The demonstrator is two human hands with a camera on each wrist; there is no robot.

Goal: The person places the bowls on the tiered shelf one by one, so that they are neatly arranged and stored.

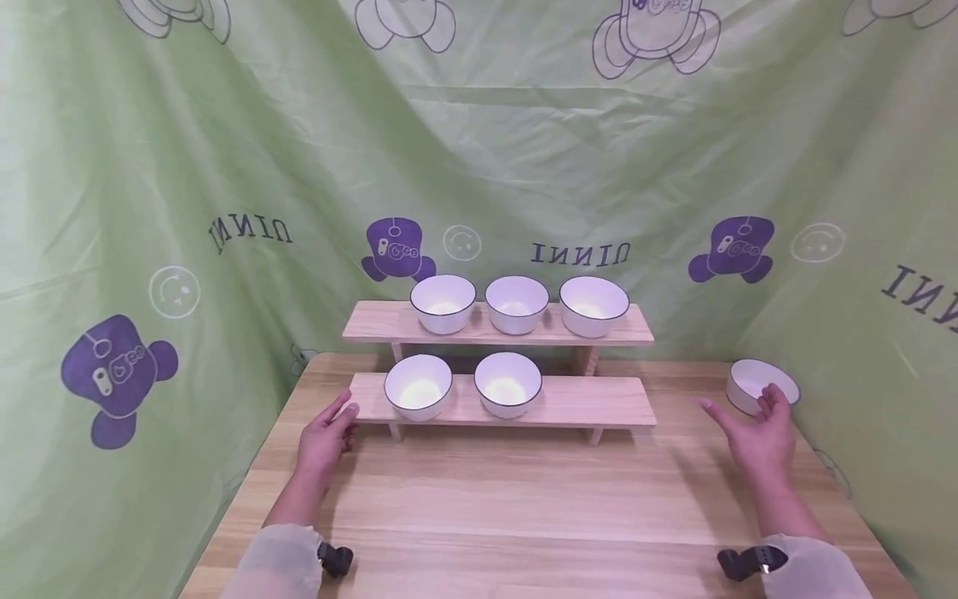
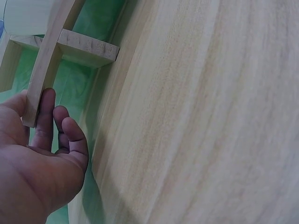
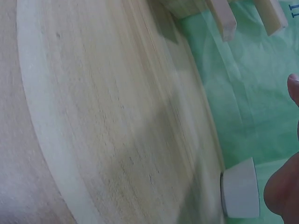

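Note:
My left hand (image 1: 323,437) is at the left end of the lower tier of a wooden two-tier shelf (image 1: 591,401). In the left wrist view, the thumb and forefinger pinch the end of that board (image 2: 41,77), with the other fingers loosely bent beside it. My right hand (image 1: 762,441) holds nothing, its thumb and fingers spread apart. It hovers beside a white dark-rimmed bowl (image 1: 752,381) at the table's far right corner, its fingertips overlapping the bowl in the head view. In the right wrist view, this bowl (image 3: 240,191) stands upright near the table edge.
Two similar bowls, a left one (image 1: 417,389) and a middle one (image 1: 507,387), stand on the lower tier. Three more bowls (image 1: 516,308) line the upper tier (image 1: 382,321). The wooden table (image 1: 479,499) is enclosed behind and at both sides by a green printed curtain (image 1: 479,166).

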